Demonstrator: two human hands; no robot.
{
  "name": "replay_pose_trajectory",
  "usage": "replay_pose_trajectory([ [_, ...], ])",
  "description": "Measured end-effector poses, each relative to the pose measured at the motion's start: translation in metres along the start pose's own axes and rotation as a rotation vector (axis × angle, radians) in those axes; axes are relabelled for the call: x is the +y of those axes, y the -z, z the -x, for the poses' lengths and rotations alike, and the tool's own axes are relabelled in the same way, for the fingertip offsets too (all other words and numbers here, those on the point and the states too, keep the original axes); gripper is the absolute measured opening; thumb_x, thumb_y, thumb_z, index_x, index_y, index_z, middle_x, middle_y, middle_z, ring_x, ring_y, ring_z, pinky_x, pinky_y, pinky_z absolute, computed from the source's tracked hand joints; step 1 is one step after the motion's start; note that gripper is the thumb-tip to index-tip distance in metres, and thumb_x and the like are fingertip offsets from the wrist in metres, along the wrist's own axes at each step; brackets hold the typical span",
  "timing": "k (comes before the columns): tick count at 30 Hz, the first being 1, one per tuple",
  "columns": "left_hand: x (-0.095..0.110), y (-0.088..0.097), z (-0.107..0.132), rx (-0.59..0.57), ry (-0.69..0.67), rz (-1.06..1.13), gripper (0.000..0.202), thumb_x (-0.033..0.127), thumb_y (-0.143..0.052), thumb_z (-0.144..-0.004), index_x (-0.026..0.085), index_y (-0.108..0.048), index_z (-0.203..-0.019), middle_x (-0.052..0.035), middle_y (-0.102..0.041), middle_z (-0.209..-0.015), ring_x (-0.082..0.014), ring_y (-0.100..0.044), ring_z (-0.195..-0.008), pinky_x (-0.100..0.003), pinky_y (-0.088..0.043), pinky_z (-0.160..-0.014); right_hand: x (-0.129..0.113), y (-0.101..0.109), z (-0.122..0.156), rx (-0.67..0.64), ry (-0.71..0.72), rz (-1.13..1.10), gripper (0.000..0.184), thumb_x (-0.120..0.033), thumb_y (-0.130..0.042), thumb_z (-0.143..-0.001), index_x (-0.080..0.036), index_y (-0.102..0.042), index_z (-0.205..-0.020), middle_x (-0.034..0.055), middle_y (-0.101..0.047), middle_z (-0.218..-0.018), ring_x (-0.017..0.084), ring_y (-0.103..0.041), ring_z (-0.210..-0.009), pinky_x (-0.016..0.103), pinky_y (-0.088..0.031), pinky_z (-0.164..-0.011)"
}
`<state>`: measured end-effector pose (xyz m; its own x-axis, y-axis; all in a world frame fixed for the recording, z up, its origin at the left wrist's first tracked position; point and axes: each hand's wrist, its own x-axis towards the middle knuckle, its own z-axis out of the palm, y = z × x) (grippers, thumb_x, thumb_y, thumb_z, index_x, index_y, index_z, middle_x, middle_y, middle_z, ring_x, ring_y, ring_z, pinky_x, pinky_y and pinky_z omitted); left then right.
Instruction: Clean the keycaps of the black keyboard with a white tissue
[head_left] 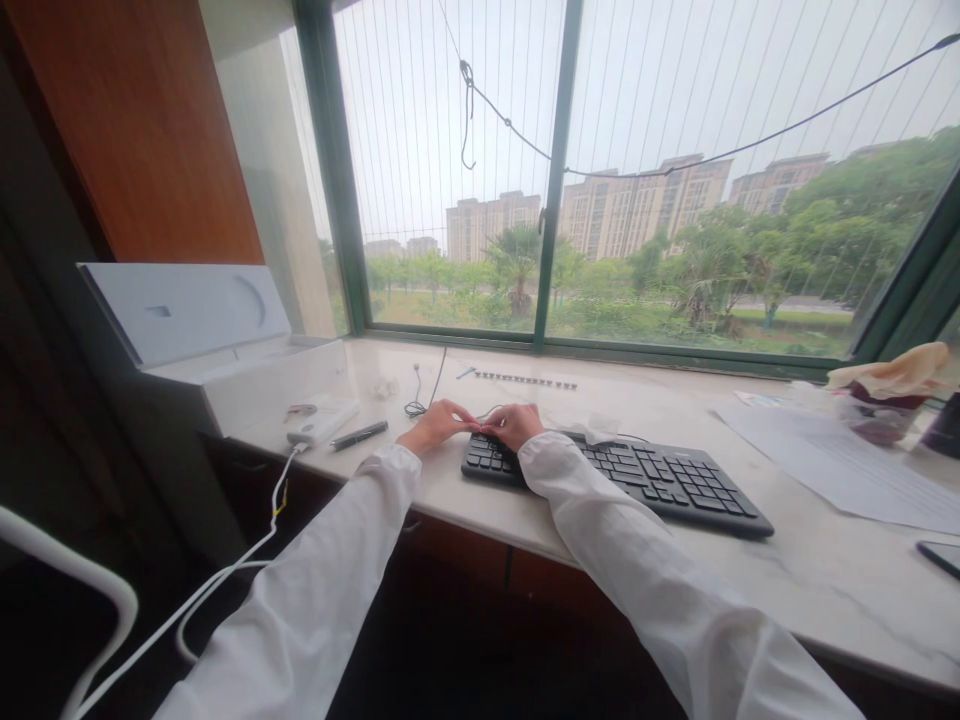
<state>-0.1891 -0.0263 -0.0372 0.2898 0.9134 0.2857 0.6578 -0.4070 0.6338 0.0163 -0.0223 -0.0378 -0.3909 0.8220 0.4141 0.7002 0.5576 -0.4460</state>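
Both my arms in white sleeves reach forward to a marble counter [825, 570] under a window. My left hand [435, 424] and my right hand [514, 424] meet fingertip to fingertip just above the left end of a black keyboard [652, 478]. Both are pinched on something thin and small that I cannot make out, perhaps a fine wire. The right hand hovers over the keyboard's left keys; the left hand lies just off its left edge.
A black pen [360, 435] and a white device [322, 423] with a white cable [225, 575] lie left. An open white box [217, 345] stands at far left. Thin dark wire [415, 405] coils behind the hands. Papers [832, 460], a phone edge [939, 556] and a wrapped item [892, 385] lie right.
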Motion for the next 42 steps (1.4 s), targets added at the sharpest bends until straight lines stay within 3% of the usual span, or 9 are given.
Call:
replay_pose_trajectory([
  [17,0.003,0.003,-0.004,-0.019,0.014,-0.04,0.033,0.045,-0.077,-0.066,0.019,-0.08,-0.086,-0.0047,-0.075,-0.077,-0.0174,-0.065,-0.073,-0.025,-0.046,-0.068,0.003,-0.004,-0.002,-0.022,0.016,-0.006,0.015,-0.043,-0.071,-0.076,-0.031,-0.079,-0.081,-0.0005,-0.076,-0.079,0.015,-0.066,-0.075,0.025,-0.044,-0.075],
  [27,0.011,0.005,-0.012,-0.038,-0.036,-0.225,0.027,0.044,-0.076,-0.067,0.021,-0.08,-0.081,-0.0038,-0.074,-0.076,-0.0164,-0.063,-0.072,-0.025,-0.047,-0.07,0.005,-0.007,-0.004,-0.026,0.052,0.039,0.021,-0.045,-0.068,-0.077,-0.027,-0.08,-0.079,0.0009,-0.075,-0.074,0.014,-0.064,-0.068,0.024,-0.042,-0.064],
  [42,0.016,0.006,-0.009,-0.037,-0.029,-0.194,0.026,0.043,-0.077,-0.066,0.02,-0.08,-0.079,-0.0049,-0.074,-0.076,-0.0169,-0.063,-0.073,-0.025,-0.047,-0.069,0.008,-0.009,-0.005,-0.008,0.073,0.021,0.021,-0.045,-0.069,-0.077,-0.028,-0.08,-0.08,0.0018,-0.076,-0.082,0.015,-0.065,-0.072,0.024,-0.044,-0.067],
])
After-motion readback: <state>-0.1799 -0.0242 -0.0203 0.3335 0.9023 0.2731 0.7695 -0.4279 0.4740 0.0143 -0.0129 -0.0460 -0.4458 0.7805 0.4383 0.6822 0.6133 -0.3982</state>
